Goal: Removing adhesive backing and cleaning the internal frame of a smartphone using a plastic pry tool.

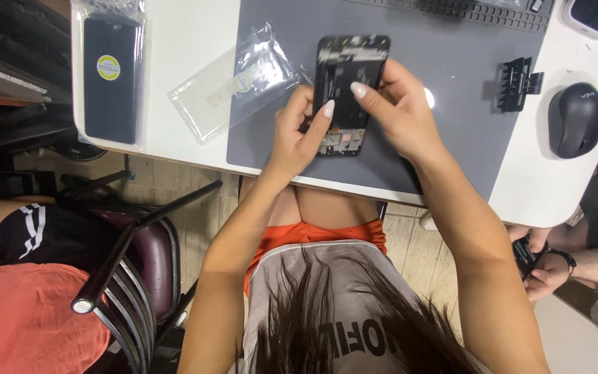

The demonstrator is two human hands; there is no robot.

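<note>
Two hands are seen at work over the grey mat (444, 125), and one opened phone frame (346, 86) is held between them, lifted at the mat's near-left part on the white bench (520, 187). The left hand (297, 135) is brought up from below, wrist bent back, its grip closed on the frame's lower left edge, with the index finger laid upward across the black inner face. The right hand (399, 107) is set against the frame's right side, fingers curled over from the edge, grip closed on that side, one pale fingertip pressed near the middle of the frame. Both forearms are angled inward from the body towards the frame.

One clear plastic bag (237, 79) with a small round sticker is noted just left of the frame, lying partly on the mat and partly on the bench. One dark phone screen in a bag (110, 76) is counted farther left, near the bench edge, marked with a yellow round sticker. One black clip-like tool (520, 83) is seen at the mat's right edge, and one grey computer mouse (574, 119) lies beside it on the bench. One other person's hand (545, 266) is spotted low at the right, closed around a small dark object, well apart from the frame.
</note>
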